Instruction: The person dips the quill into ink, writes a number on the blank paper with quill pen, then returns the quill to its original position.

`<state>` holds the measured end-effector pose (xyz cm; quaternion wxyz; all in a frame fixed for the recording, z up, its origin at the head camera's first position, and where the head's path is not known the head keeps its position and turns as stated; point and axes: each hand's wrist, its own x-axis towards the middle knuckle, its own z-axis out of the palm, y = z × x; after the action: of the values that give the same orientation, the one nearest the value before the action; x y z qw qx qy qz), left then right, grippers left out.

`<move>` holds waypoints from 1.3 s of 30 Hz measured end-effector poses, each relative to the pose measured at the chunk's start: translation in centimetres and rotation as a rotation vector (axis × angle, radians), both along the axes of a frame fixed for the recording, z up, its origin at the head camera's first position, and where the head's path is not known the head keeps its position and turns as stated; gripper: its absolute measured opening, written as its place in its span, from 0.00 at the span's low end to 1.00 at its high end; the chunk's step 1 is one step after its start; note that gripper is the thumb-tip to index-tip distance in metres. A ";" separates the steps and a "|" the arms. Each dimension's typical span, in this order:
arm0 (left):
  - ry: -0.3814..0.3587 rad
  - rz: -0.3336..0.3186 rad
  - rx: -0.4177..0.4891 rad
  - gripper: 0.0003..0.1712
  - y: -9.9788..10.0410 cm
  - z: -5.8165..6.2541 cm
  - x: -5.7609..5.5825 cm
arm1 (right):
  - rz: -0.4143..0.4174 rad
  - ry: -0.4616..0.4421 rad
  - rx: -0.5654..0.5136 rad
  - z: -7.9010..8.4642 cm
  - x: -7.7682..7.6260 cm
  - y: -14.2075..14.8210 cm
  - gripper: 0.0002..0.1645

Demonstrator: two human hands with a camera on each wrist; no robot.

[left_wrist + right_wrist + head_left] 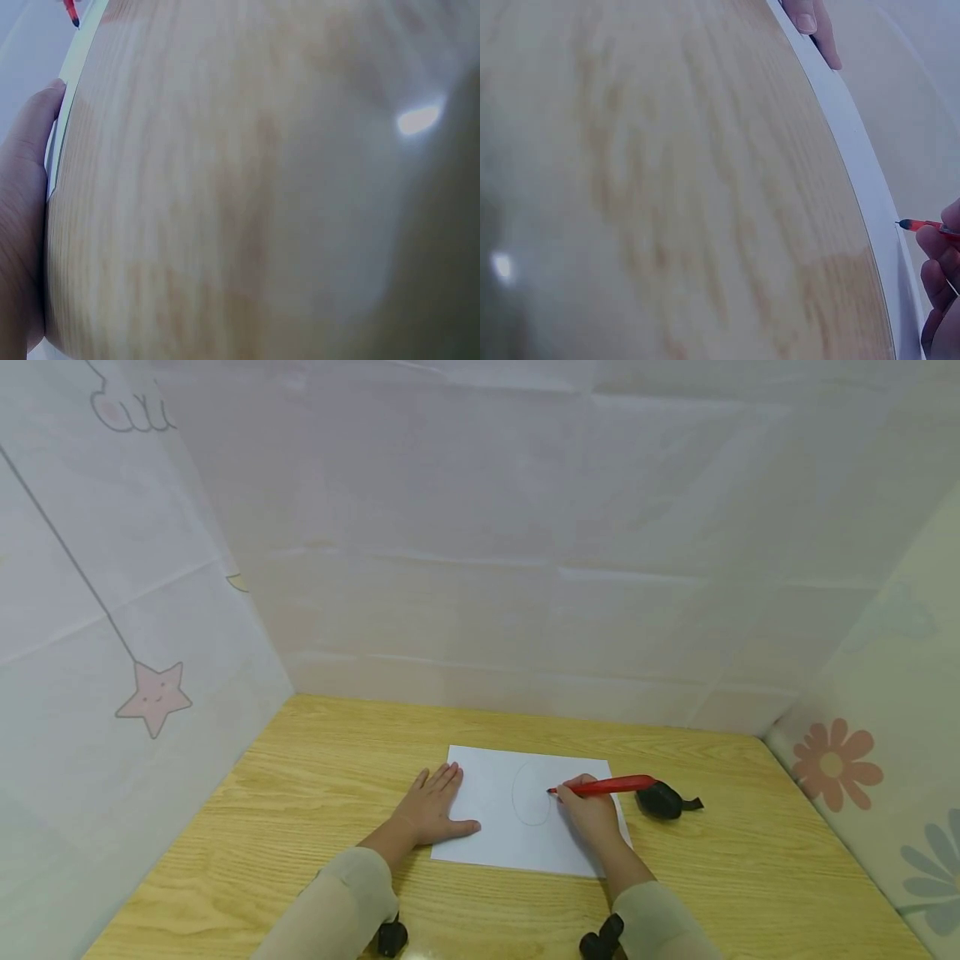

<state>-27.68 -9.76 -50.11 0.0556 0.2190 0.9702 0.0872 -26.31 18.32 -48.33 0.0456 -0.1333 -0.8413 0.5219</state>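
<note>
A white sheet of paper (pixel 487 843) lies on the wooden table and bears a thin oval outline (pixel 513 797). My left hand (pixel 431 814) rests on the sheet's left edge, fingers and thumb spread. In the left wrist view, part of the left hand (pixel 22 172) shows at the paper's edge. My right hand (pixel 592 817) pinches a red pen (pixel 615 785), its dark tip at the oval's right side. The right wrist view shows the pen tip (pixel 904 224) close over the paper, with curled fingers (pixel 934 244) behind it.
A black rounded thing with a short tail (pixel 660 800) overlaps the pen's back end. Pale printed sheets (pixel 480 568) stand around the wooden table (pixel 337 752) at the back and both sides. Black pieces (pixel 392 937) show beneath the sleeves.
</note>
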 end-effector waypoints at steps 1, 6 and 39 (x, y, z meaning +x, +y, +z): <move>0.003 0.001 0.004 0.61 0.0 0.0 0.0 | 0.001 -0.010 0.002 0.0 -0.1 0.0 0.10; -0.001 0.001 0.006 0.61 0.0 -0.3 -0.2 | 0.006 -0.047 -0.008 0.1 -0.3 -0.2 0.11; -0.002 0.008 0.016 0.61 0.0 -0.3 -0.1 | 0.017 -0.024 -0.023 0.2 -0.9 -1.7 0.09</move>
<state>-27.77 -9.73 -50.36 0.0546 0.2153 0.9703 0.0957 -27.21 16.57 -48.16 0.0296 -0.1331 -0.8368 0.5303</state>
